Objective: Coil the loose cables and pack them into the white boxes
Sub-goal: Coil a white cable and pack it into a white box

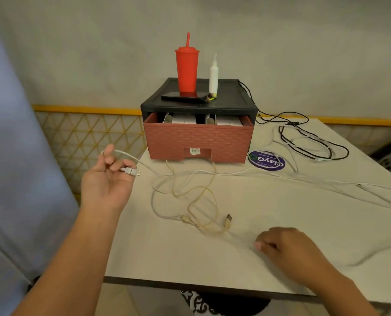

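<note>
While the left grip (108, 179) pinches the white cable (130, 171) by its plug, the rest lies tangled on the bench (281, 201), near the white boxes (183, 119) in the drawer (196, 142). The right grip (288, 249) is curled; I cannot tell if it holds anything. It would be best to wind slow, even loops so no knots form.

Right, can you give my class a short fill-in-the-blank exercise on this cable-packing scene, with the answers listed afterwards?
1. The white cable is pinched near its connector by the ____ hand.
2. The tumbler with a straw is ____.
3. The white boxes stand in the open ____.
4. The black cable lies loose on the ____.
Missing words: left; red; drawer; table.
</note>
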